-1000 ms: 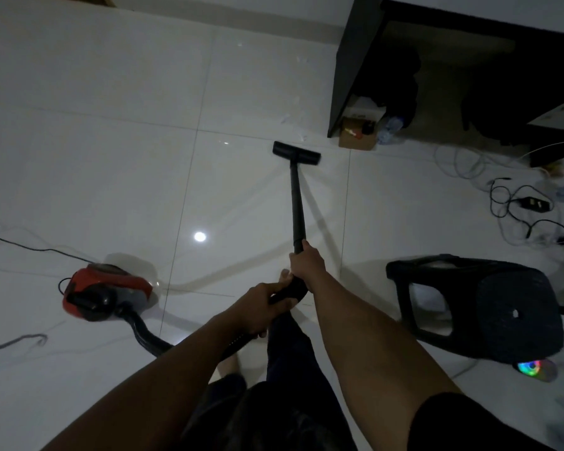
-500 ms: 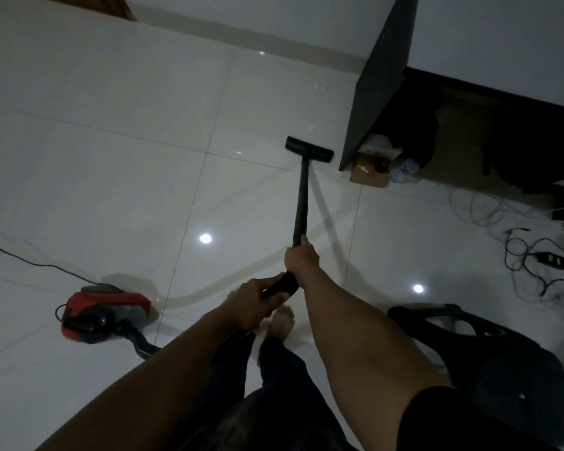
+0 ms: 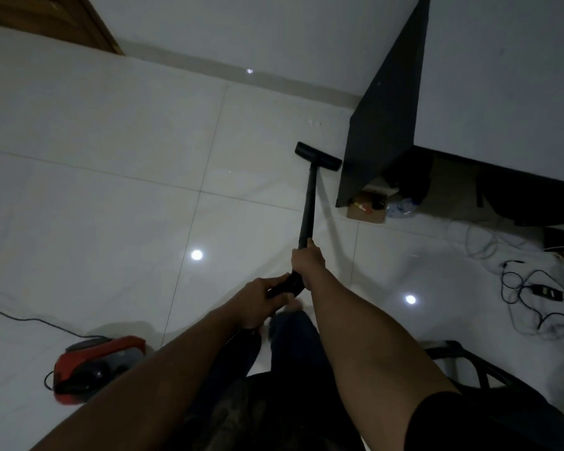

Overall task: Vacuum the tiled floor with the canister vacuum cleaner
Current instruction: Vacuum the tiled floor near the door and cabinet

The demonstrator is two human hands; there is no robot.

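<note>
- Vacuum cleaner (image 3: 95, 366) sits on the tiles to our left; its head (image 3: 318, 156) lies just beside the desk panel (image 3: 385, 125).
- Our right hand (image 3: 307, 262) and left hand (image 3: 258, 301) both grip the wand (image 3: 308, 203).
- We should skirt the panel, head flat.

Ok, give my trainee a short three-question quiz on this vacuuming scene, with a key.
1. True or false: the floor head is tucked under the dark desk panel.
2. The red canister sits: A) to the person's left, B) to their right, C) ahead of the floor head.
3. Which of the hands grips the wand farther forward?
Key: 1 false, it lies on the tiled floor beside the panel. 2 A. 3 the right hand; the left hand holds the wand's handle end behind it.
</note>
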